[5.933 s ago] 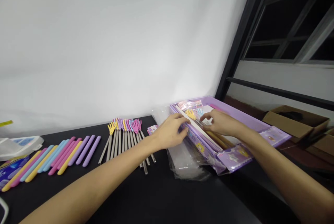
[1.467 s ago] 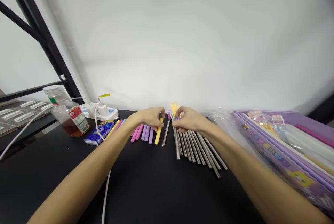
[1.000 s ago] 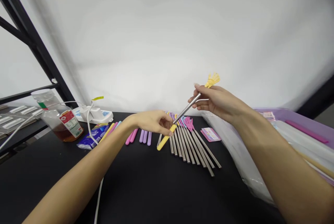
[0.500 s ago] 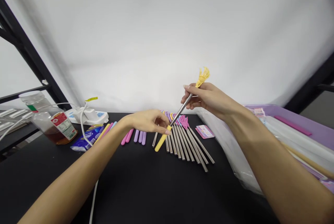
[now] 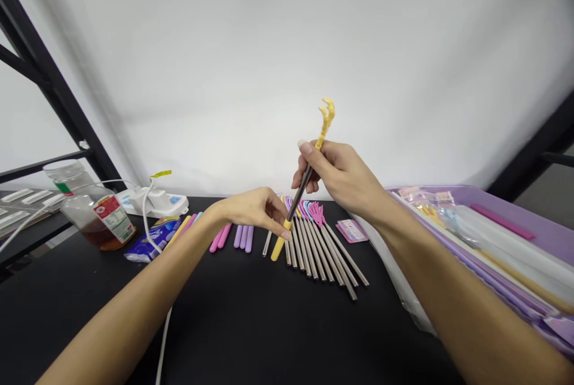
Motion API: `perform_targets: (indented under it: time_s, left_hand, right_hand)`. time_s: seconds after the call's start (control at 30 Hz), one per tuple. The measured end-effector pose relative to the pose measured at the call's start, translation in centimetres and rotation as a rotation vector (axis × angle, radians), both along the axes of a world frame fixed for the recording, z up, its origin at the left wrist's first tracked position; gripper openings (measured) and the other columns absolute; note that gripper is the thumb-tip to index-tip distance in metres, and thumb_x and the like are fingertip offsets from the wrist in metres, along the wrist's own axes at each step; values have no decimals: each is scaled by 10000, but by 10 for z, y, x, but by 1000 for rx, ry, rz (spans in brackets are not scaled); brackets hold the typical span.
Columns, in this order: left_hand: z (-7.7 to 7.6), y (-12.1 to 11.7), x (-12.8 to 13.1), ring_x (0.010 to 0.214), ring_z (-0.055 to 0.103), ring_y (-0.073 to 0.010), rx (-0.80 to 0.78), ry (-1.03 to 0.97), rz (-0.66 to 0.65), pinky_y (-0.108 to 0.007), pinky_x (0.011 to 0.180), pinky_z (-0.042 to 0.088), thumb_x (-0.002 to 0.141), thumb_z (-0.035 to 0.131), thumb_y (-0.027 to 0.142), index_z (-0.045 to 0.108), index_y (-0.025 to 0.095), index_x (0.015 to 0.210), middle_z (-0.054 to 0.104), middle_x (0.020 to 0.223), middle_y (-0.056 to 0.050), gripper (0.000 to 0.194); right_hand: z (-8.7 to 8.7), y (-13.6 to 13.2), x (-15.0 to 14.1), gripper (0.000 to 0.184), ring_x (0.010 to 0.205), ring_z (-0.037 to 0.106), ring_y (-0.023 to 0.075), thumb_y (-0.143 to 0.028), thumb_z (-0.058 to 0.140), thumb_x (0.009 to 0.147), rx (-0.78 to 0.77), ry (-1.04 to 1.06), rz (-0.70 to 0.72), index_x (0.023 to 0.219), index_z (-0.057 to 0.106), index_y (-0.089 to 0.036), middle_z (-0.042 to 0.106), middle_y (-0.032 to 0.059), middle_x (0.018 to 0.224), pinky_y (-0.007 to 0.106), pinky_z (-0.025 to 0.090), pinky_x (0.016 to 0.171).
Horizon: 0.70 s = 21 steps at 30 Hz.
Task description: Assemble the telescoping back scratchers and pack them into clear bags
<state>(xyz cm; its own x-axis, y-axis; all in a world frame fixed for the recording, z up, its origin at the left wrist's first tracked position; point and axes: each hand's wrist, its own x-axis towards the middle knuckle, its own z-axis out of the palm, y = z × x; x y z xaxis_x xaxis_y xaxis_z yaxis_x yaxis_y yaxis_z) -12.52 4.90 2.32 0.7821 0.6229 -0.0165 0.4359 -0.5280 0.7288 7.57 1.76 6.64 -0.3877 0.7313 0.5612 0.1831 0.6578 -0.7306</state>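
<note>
A yellow back scratcher (image 5: 301, 196) with a metal rod is held at a slant above the black table. My left hand (image 5: 258, 208) pinches it at the top of its yellow handle sleeve. Just below the claw-shaped head, my right hand (image 5: 334, 170) has its fingers closed round the rod. Behind and under it, several metal rods with coloured claw heads (image 5: 329, 253) lie fanned out side by side. Purple handle sleeves (image 5: 243, 238) and pink ones (image 5: 220, 238) lie left of them, and more coloured sleeves are partly hidden by my left forearm.
On the left stand a jar of brown liquid (image 5: 96, 211), a power strip (image 5: 173, 204) with white cables and a blue packet (image 5: 155, 238). A small pink card (image 5: 352, 231) lies right of the rods. A purple bin (image 5: 475, 192) with wrapped items and clear plastic occupies the right.
My right hand has moved slightly left, and the back scratcher has turned so its claw shows from the side and the rod stands steeper. My left hand keeps its hold.
</note>
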Motion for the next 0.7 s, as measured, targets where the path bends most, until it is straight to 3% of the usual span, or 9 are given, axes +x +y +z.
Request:
perform_targets:
  time_s: [0.2,0.4,0.47,0.57,0.7]
  left_hand:
    - [-10,4,4,699,636,-147,-56,109,-42,-227,649,452,709,799,320,754,135,855,733,786,-45,239]
    - [4,-1,1,704,570,-122,21,25,-100,-234,645,419,810,715,371,670,129,843,668,798,-26,248]
    - [7,-2,-1,751,584,-126,-31,-22,-95,-244,688,429,835,695,379,618,144,849,671,835,-25,248]
    - [6,-2,-4,781,626,-142,-169,-40,-103,-263,715,452,861,673,374,558,157,837,695,828,-37,247]
    - [6,-1,-4,806,666,-164,-205,-69,-115,-276,728,481,868,671,364,620,138,846,718,825,-74,232]
  right_hand:
    - [-18,7,-10,423,586,602,118,-470,446,990,-1,-256,2,723,587,-175,688,30,661,251,463,594]
    - [-6,12,2,411,501,552,104,-547,491,949,-110,29,-36,756,550,-190,698,53,657,248,472,530]
    - [-1,13,11,392,520,572,112,-540,551,921,-163,110,-12,748,564,-189,712,70,694,262,501,553]
    - [1,18,28,344,612,643,141,-493,665,860,-303,130,82,745,622,-171,727,88,800,284,551,614]
    - [-2,29,54,288,756,704,182,-435,734,818,-430,78,183,820,703,-148,724,88,888,311,586,721]
